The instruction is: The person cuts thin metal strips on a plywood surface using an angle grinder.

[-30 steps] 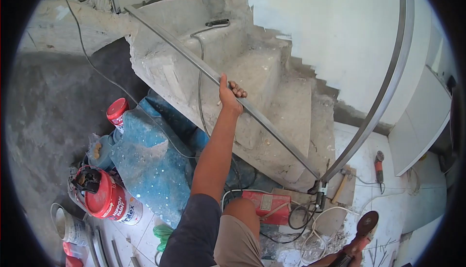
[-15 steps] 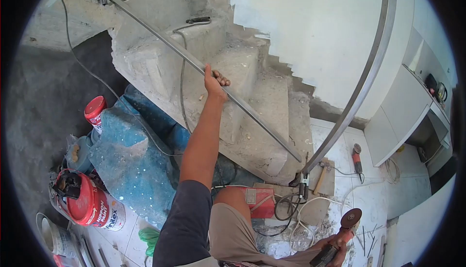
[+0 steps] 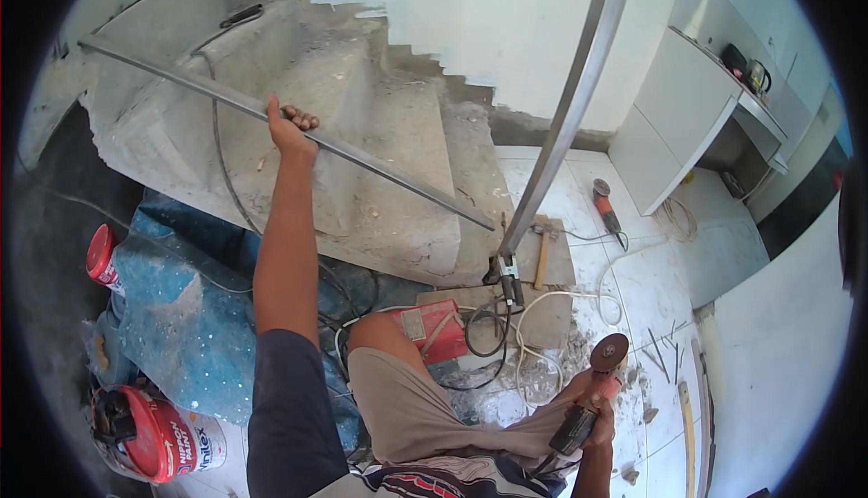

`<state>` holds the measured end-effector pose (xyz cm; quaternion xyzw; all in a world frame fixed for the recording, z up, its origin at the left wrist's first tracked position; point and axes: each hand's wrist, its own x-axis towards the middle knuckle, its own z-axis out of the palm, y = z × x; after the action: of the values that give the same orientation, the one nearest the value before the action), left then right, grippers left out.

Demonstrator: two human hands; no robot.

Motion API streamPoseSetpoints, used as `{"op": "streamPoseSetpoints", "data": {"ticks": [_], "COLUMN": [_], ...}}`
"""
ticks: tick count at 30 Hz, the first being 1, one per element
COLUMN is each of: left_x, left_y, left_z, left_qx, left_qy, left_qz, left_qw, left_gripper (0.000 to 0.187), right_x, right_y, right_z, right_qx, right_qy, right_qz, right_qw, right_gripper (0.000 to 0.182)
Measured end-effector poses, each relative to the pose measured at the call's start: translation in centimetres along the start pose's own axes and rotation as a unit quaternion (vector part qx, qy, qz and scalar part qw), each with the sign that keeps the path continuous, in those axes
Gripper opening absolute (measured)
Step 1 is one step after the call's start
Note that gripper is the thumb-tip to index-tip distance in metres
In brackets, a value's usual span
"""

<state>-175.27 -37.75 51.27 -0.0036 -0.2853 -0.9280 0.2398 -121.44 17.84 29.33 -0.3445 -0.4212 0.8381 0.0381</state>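
Observation:
My left hand [image 3: 293,127] is closed around a long thin metal bar [image 3: 380,170], which slants over the concrete steps [image 3: 398,127] from upper left to lower right. In my right hand [image 3: 601,421] is an angle grinder [image 3: 576,426], its disc [image 3: 609,351] facing up, held low beside my knee. A thick metal post [image 3: 571,104] rises from the foot of the steps, with a black-handled clamp [image 3: 511,281] at its base. The bar's lower end lies just left of the post.
A red machine [image 3: 436,331] with cables stands by my knee. A second grinder [image 3: 606,208] and a hammer [image 3: 542,258] lie on the floor. Paint buckets [image 3: 176,435] and a blue tarp [image 3: 185,317] are at left; a white cabinet [image 3: 674,118] stands at right.
The view has turned right, so the scene sits further left. The bar is tilted less steeply, still in my left hand. The grinder remains in my right hand.

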Motion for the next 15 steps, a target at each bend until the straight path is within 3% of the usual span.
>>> {"op": "streamPoseSetpoints", "data": {"ticks": [7, 15], "left_x": [0.1, -1.1], "left_y": [0.2, 1.1], "left_z": [-0.5, -0.3], "left_qx": [0.05, 0.142], "left_qy": [0.03, 0.046], "left_qz": [0.01, -0.013], "left_qw": [0.998, 0.989], "left_gripper": [0.033, 0.034], "right_x": [-0.2, 0.0], "right_y": [0.7, 1.3], "right_z": [-0.4, 2.4], "right_qx": [0.035, -0.014], "right_qy": [0.008, -0.009], "right_qz": [0.005, -0.015], "right_qw": [0.999, 1.0], "right_gripper": [0.046, 0.039]}}
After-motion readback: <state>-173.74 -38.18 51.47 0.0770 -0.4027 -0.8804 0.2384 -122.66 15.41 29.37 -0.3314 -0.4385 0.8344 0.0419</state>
